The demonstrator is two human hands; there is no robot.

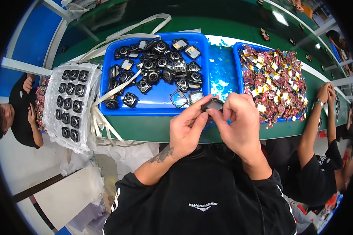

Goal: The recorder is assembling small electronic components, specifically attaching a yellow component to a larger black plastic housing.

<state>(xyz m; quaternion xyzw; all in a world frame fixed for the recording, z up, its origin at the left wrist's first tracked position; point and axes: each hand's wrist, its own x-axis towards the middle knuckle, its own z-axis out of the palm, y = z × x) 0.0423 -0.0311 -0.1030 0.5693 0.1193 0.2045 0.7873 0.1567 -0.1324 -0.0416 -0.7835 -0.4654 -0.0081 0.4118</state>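
Note:
Between my two hands is a small black smartwatch case (213, 104), raised over the front edge of the blue tray (145, 109). My left hand (185, 130) pinches it from the left with thumb and fingers. From the right, my right hand (241, 123) closes on it, the thumb pressed against its near side. Fingers cover part of the case. In the tray lie several more black watch cases (161, 47), jumbled, some with round sensor backs up. An open, thin frame (178, 98) and a case with a pale face (195, 97) lie just beyond my hands.
Right of it, a second blue tray (238, 64) is heaped with small reddish parts (272, 80). Blue film scraps (223, 80) lie between. At left sits a clear plastic tray (53, 102) of watch cases. White straps (102, 121) trail nearby. Other people work at both sides of the green bench (153, 133).

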